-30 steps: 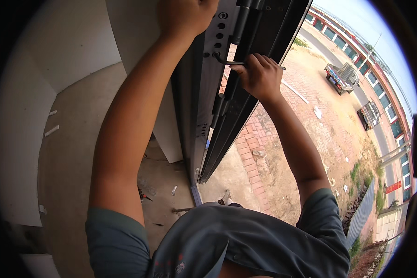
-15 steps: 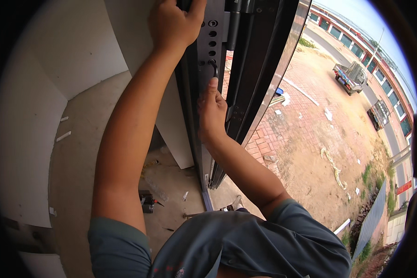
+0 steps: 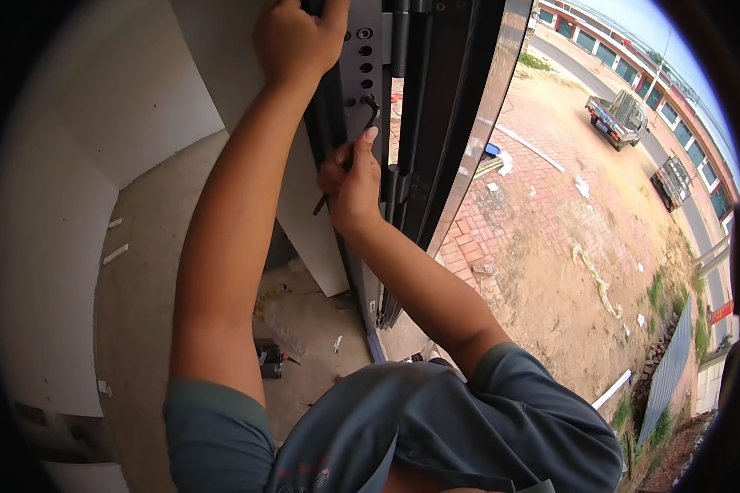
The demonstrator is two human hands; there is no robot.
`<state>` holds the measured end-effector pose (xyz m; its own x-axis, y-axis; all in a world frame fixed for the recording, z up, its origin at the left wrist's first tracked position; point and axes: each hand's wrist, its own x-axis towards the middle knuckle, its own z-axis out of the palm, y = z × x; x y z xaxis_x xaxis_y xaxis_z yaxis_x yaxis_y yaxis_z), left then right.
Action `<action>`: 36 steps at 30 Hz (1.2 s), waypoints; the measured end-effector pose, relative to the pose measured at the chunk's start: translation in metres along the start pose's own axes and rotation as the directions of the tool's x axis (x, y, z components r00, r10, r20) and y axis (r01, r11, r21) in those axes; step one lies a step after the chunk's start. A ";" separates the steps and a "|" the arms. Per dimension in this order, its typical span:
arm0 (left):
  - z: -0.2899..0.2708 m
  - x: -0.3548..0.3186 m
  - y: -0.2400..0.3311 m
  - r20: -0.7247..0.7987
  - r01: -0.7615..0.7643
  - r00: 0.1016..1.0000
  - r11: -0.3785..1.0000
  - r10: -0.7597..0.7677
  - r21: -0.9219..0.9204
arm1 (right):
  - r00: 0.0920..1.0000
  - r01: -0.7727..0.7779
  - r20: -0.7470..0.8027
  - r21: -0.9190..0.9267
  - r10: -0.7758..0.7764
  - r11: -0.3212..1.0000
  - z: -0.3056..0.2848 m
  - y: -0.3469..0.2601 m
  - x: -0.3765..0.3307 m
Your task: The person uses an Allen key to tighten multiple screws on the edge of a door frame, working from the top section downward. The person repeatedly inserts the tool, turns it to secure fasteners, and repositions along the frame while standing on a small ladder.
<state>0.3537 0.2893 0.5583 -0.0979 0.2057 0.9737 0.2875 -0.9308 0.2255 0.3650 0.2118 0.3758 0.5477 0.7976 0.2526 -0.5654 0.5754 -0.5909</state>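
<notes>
Head view here, and I'm watching from way off, so take it for what it's worth. Right hand (image 3: 355, 185) is pinching the key (image 3: 373, 113), a thin black bent rod: thumb pointing up along it just below the bend, fingers curled in. Top end of the key is at the lowest of a column of round holes in the strip (image 3: 354, 80), and it looks to be inside that hole, though I can't see how deep. Other end pokes out below the fist, slanting down and to the left. Left hand (image 3: 300, 41) is higher up, against the dark edge beside the strip, with the thumb raised; most of its fingers run out of the picture or behind that edge, so I can't tell how tightly it's closed. Just right of the strip there's a black upper hinge (image 3: 400, 45), then a lower hinge (image 3: 397, 185) near my right wrist, both along the dark frame (image 3: 456, 82). A pale panel (image 3: 222, 49) stands behind my left forearm. Down on the floor (image 3: 164, 329) sits a dark tool (image 3: 270, 359) with a red bit sticking out. Outside I get brick paving (image 3: 534, 164), bare dirt and two parked trucks (image 3: 618, 119).
</notes>
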 end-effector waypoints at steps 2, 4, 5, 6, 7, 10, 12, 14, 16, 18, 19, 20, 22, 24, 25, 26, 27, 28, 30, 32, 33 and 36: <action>0.001 -0.002 0.002 -0.006 0.015 1.000 1.000 -0.015 -0.025 | 0.996 0.084 0.032 -0.121 -0.081 0.989 -0.009 0.001 0.001; 0.002 -0.003 0.003 -0.004 0.013 1.000 0.999 -0.013 -0.047 | 0.991 0.132 0.043 -0.226 -0.125 0.965 -0.014 -0.001 -0.003; 0.001 -0.003 0.004 -0.004 0.015 1.000 0.998 -0.016 -0.058 | 0.990 0.140 0.069 -0.273 -0.125 0.952 -0.016 -0.004 -0.004; 0.002 -0.003 0.004 -0.008 0.012 1.000 0.999 -0.012 -0.047 | 0.988 0.148 0.095 -0.319 -0.124 0.936 -0.019 -0.009 -0.004; 0.002 -0.003 0.001 -0.008 0.008 1.000 0.999 -0.009 -0.032 | 0.986 0.154 0.119 -0.361 -0.119 0.920 -0.023 -0.013 -0.006; 0.001 0.000 -0.001 -0.001 0.015 1.000 0.999 -0.015 -0.032 | 0.930 0.362 0.287 -0.600 -0.230 0.714 -0.038 -0.046 -0.009; 0.000 -0.002 -0.002 0.000 0.026 1.000 0.999 -0.026 -0.031 | 0.872 0.490 0.444 -0.808 -0.209 0.326 -0.054 -0.084 -0.003; 0.001 -0.002 -0.004 -0.014 0.025 1.000 1.000 -0.025 -0.016 | 0.751 0.641 0.648 -0.762 -0.127 -0.094 -0.047 -0.134 0.005; 0.001 -0.001 -0.004 -0.034 0.029 0.999 1.000 -0.030 -0.008 | 0.577 0.768 0.816 -0.533 0.024 -0.355 -0.038 -0.175 0.028; 0.004 -0.001 0.000 -0.015 0.059 0.998 0.998 -0.058 0.020 | 0.455 0.811 0.858 -0.289 0.238 -0.508 -0.028 -0.209 0.052; 0.005 -0.001 0.001 -0.024 0.048 0.999 0.999 -0.048 0.015 | 0.415 0.818 0.846 -0.185 0.336 -0.545 -0.023 -0.221 0.063; 0.005 -0.001 -0.002 -0.036 0.036 0.999 0.999 -0.036 0.021 | 0.346 0.843 0.852 -0.098 0.393 -0.530 -0.008 -0.225 0.071; 0.006 0.000 -0.003 -0.059 0.026 0.998 0.999 -0.024 0.033 | 0.309 0.839 0.785 0.041 0.537 -0.542 0.016 -0.235 0.077; 0.005 0.003 -0.007 -0.080 0.032 0.996 0.998 -0.028 0.049 | 0.351 0.826 0.676 0.101 0.648 -0.554 0.044 -0.238 0.081; 0.006 0.004 -0.007 -0.093 0.028 0.995 0.998 -0.022 0.058 | 0.293 0.843 0.681 0.147 0.671 -0.518 0.049 -0.238 0.085; 0.008 0.004 -0.006 -0.104 0.024 0.994 0.998 -0.017 0.066 | 0.235 0.855 0.683 0.193 0.691 -0.481 0.053 -0.240 0.093; 0.010 0.004 -0.005 -0.116 0.021 0.993 0.997 -0.012 0.074 | 0.177 0.864 0.681 0.238 0.710 -0.444 0.057 -0.241 0.097; 0.009 0.003 -0.005 -0.111 0.025 0.994 0.997 -0.016 0.075 | 0.332 0.828 0.575 0.202 0.748 -0.523 0.071 -0.239 0.089; 0.009 0.000 -0.004 -0.100 0.032 0.995 0.997 -0.025 0.071 | 0.297 0.825 0.562 0.256 0.772 -0.504 0.077 -0.238 0.090; 0.009 -0.001 -0.005 -0.089 0.045 0.995 0.994 -0.036 0.097 | 0.311 0.814 0.509 0.293 0.803 -0.501 0.087 -0.235 0.090; 0.009 -0.001 -0.006 -0.084 0.051 0.996 0.993 -0.042 0.109 | 0.343 0.805 0.461 0.305 0.818 -0.510 0.091 -0.233 0.089; 0.004 0.001 -0.013 -0.111 0.013 0.994 0.997 -0.005 0.078 | 0.372 0.778 0.257 0.438 0.892 -0.451 0.132 -0.225 0.079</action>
<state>0.3534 0.3023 0.5565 -0.2039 0.1755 0.9631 0.3593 -0.9018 0.2404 0.4539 0.1690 0.6293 -0.4591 0.8565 -0.2359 0.4111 0.4402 0.7983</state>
